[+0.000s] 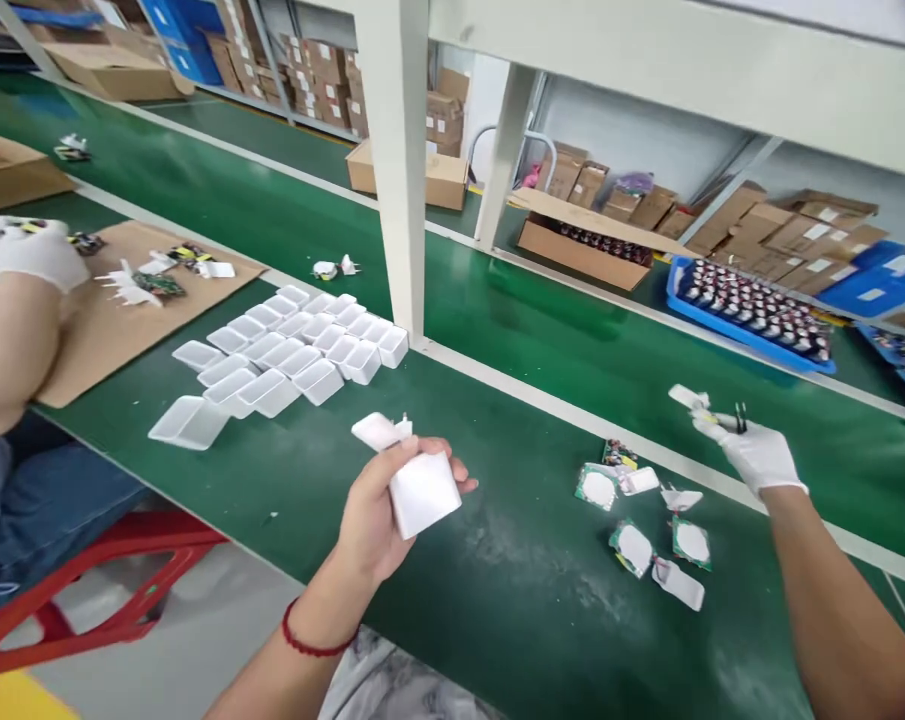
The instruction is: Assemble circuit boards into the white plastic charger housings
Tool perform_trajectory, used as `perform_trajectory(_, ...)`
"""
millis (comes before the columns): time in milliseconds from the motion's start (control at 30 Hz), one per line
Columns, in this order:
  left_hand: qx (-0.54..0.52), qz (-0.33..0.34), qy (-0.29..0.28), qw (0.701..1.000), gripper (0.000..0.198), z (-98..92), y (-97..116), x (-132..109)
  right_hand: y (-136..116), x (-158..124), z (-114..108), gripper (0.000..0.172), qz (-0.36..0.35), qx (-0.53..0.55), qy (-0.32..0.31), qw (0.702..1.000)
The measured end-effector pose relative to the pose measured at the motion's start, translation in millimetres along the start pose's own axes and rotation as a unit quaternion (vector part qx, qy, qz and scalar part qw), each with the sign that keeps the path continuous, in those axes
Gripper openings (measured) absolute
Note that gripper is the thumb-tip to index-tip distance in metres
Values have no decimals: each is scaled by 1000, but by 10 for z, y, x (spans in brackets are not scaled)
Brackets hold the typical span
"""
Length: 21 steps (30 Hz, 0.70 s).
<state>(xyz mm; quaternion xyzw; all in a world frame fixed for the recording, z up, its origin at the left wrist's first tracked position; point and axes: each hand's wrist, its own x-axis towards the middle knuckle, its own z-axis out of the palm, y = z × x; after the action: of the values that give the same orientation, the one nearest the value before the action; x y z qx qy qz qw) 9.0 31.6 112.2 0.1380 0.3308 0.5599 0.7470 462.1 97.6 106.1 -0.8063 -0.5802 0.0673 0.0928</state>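
Observation:
My left hand [381, 505], bare with a red cord at the wrist, is closed around a white plastic case [425, 494]. A white plug plate [381, 431] with small pins sticks out past its thumb. Farther right, over the assembly line's pale edge strip, my gloved right hand [759, 455] pinches a small white plug piece [696, 402]; two dark prongs show beside its fingers. Between the hands lie several circuit boards [598, 487] with white round pads, wired to white plates [678, 583]. Rows of open white cases [272, 392] stand left of my left hand.
A co-worker's gloved hand [39, 255] works over a cardboard sheet [133, 330] holding circuit parts. A cream post [398, 180] rises behind the cases. A blue tray [752, 310] of small parts and an open carton [583, 250] stand across the green belt. A red stool [114, 570] is lower left.

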Motion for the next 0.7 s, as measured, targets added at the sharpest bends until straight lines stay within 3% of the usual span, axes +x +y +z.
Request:
perform_trajectory(167,-25,39,46,998,22,97,-14,67,-1192,-421,473,47,-154,-13,-27,988)
perform_trajectory(267,-27,57,73,995,22,110,8,39,-1627,-557,829,42,-194,-55,-78,976)
perform_trajectory(367,-35,68,95,993,21,91,48,11,-1754,-645,977,44,-197,-95,-117,969)
perform_trajectory(433,-38,72,104,991,20,74,57,15,-1759,-772,928,57,-182,-118,-103,971)
perform_trajectory(500,-36,71,104,991,18,66,39,35,-1770,-1004,795,53,-191,-120,-68,972)
perform_trajectory(567,-31,67,101,992,17,74,-6,62,-1821,-1322,640,42,-261,-95,-55,959)
perform_trajectory(633,-23,64,102,992,17,99,-71,88,-1913,-1659,522,40,-357,-68,-76,928)
perform_trajectory(700,-12,62,104,993,15,134,-146,111,-2021,-1935,469,40,-397,-59,-83,912)
